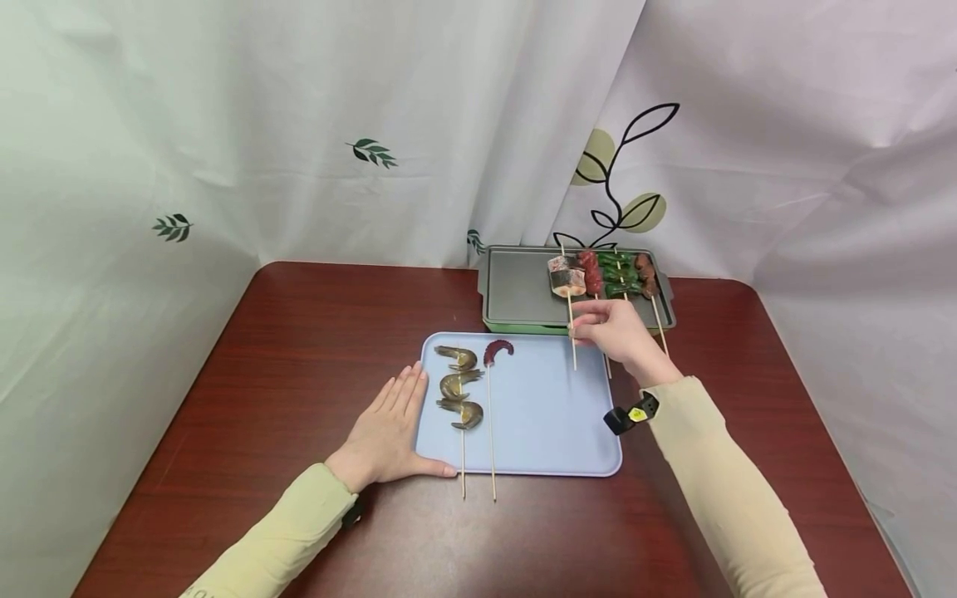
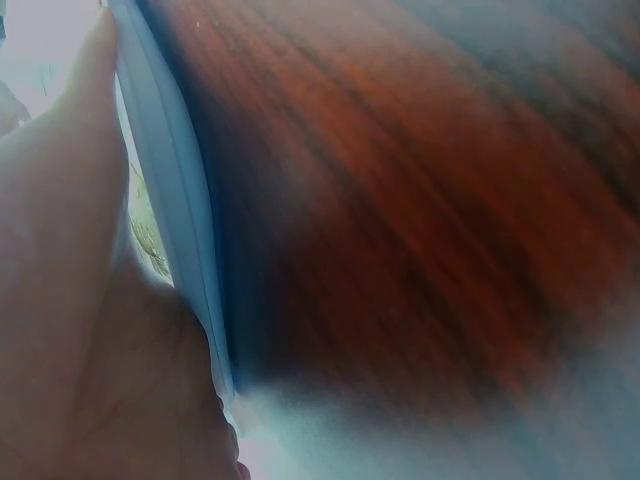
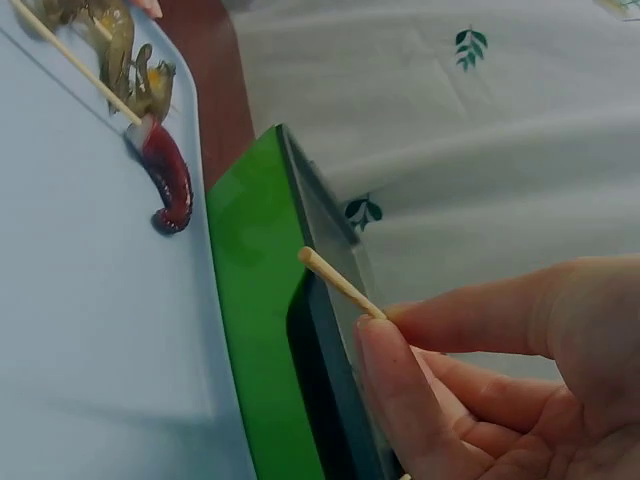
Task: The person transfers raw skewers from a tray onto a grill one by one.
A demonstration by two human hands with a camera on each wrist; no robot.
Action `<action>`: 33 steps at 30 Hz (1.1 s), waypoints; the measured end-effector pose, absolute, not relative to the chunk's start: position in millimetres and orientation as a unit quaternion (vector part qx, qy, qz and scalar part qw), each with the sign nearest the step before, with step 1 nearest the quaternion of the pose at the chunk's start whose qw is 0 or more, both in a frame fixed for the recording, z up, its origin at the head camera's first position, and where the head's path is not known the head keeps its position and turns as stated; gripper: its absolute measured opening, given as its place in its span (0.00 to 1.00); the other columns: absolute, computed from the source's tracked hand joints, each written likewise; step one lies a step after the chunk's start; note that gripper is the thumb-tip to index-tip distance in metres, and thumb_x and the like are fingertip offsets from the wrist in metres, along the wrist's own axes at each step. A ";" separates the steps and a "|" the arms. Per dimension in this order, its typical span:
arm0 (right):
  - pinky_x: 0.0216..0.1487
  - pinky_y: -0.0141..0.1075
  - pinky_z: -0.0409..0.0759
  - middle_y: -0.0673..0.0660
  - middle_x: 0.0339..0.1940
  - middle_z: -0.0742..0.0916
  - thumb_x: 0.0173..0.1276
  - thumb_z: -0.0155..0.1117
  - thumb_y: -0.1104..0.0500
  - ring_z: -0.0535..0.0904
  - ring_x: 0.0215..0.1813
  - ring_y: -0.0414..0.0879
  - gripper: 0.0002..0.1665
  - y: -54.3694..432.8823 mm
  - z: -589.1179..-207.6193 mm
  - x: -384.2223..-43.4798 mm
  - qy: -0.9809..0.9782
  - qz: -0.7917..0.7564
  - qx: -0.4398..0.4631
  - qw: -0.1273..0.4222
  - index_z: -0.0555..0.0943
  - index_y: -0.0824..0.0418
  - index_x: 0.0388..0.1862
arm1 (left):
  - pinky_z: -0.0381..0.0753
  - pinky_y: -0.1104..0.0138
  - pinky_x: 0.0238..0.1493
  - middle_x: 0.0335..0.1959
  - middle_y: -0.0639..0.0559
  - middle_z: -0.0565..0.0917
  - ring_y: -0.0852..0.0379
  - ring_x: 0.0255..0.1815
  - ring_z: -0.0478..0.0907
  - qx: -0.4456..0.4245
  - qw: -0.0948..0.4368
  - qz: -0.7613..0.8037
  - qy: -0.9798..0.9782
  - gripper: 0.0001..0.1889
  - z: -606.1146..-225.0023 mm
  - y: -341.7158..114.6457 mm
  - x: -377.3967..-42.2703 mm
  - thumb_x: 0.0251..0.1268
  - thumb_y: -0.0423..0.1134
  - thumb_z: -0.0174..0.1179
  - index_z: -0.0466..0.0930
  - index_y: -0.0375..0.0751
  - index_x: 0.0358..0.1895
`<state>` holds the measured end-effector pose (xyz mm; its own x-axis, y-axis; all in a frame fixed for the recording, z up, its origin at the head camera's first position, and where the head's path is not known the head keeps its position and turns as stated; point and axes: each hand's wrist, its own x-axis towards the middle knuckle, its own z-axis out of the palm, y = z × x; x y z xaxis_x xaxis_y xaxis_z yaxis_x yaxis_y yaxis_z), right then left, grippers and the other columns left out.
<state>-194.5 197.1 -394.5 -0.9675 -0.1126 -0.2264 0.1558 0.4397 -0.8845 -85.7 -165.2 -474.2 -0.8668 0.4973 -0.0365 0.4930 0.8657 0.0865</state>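
My right hand (image 1: 616, 328) pinches the wooden stick (image 3: 340, 283) of a skewer with white, dark-edged chunks (image 1: 566, 276), between thumb and forefinger. The chunks are over a grey grill pan (image 1: 516, 286) with a green side; whether they touch its surface I cannot tell. Fingers spread, my left hand (image 1: 389, 432) lies along the left edge of a pale blue tray (image 1: 549, 415), its thumb at the front rim. On the tray's left part lie a shrimp skewer (image 1: 461, 386) and a skewer with a dark red tentacle (image 1: 498, 349), their sticks overhanging the front.
Right of the chunks, the pan holds a red meat skewer (image 1: 590, 272), green pepper skewers (image 1: 619, 274) and a brown meat skewer (image 1: 646, 274). Some sticks jut toward the tray. A white curtain (image 1: 299, 124) hangs behind the dark red wooden table (image 1: 299, 332).
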 end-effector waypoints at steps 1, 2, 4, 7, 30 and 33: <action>0.52 0.48 0.84 0.63 0.43 0.89 0.69 0.66 0.71 0.85 0.37 0.40 0.27 197.2 -395.4 -195.1 0.839 -0.529 0.016 0.130 0.75 0.73 0.67 | 0.48 0.51 0.78 0.81 0.31 0.48 0.39 0.81 0.47 0.256 0.028 0.037 0.965 0.77 -474.2 -165.2 -85.7 0.39 0.89 0.53 0.50 0.24 0.78; 0.51 0.47 0.84 0.64 0.43 0.89 0.69 0.66 0.71 0.85 0.36 0.40 0.27 197.3 -396.2 -195.6 0.838 -0.529 0.017 0.133 0.75 0.74 0.67 | 0.49 0.51 0.78 0.80 0.31 0.48 0.39 0.81 0.47 0.257 0.028 0.037 0.965 0.77 -474.4 -165.1 -85.8 0.39 0.89 0.53 0.50 0.24 0.78; 0.51 0.46 0.85 0.64 0.43 0.89 0.68 0.65 0.72 0.85 0.35 0.39 0.27 197.6 -397.7 -196.1 0.835 -0.533 0.021 0.137 0.75 0.75 0.67 | 0.48 0.52 0.78 0.80 0.31 0.48 0.39 0.81 0.47 0.257 0.029 0.035 0.965 0.77 -474.4 -165.1 -85.9 0.39 0.89 0.53 0.50 0.24 0.78; 0.50 0.46 0.85 0.64 0.42 0.89 0.68 0.65 0.73 0.85 0.34 0.39 0.28 197.5 -399.4 -196.4 0.833 -0.535 0.025 0.138 0.75 0.76 0.66 | 0.48 0.52 0.78 0.80 0.30 0.49 0.38 0.81 0.47 0.257 0.030 0.032 0.965 0.76 -474.4 -165.0 -86.2 0.39 0.89 0.53 0.50 0.24 0.78; 0.51 0.47 0.84 0.65 0.45 0.89 0.69 0.65 0.68 0.87 0.38 0.45 0.28 198.5 -402.0 -193.9 0.859 -0.493 0.028 0.134 0.75 0.73 0.67 | 0.50 0.51 0.78 0.80 0.30 0.51 0.38 0.80 0.49 0.260 0.020 0.041 0.964 0.76 -473.9 -164.7 -85.8 0.39 0.88 0.55 0.51 0.23 0.78; 0.46 0.44 0.83 0.60 0.41 0.91 0.69 0.67 0.63 0.88 0.40 0.48 0.27 200.3 -398.6 -189.7 0.885 -0.452 0.011 0.108 0.78 0.70 0.66 | 0.50 0.51 0.78 0.80 0.30 0.50 0.38 0.81 0.48 0.259 0.022 0.038 0.965 0.76 -473.3 -164.7 -85.6 0.40 0.88 0.55 0.51 0.23 0.78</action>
<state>-189.7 200.3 -398.6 -0.9765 -0.0772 -0.2012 0.1177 0.5908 -0.7982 -85.6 -164.7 -473.3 -0.8648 0.5015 -0.0234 0.4981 0.8629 0.0856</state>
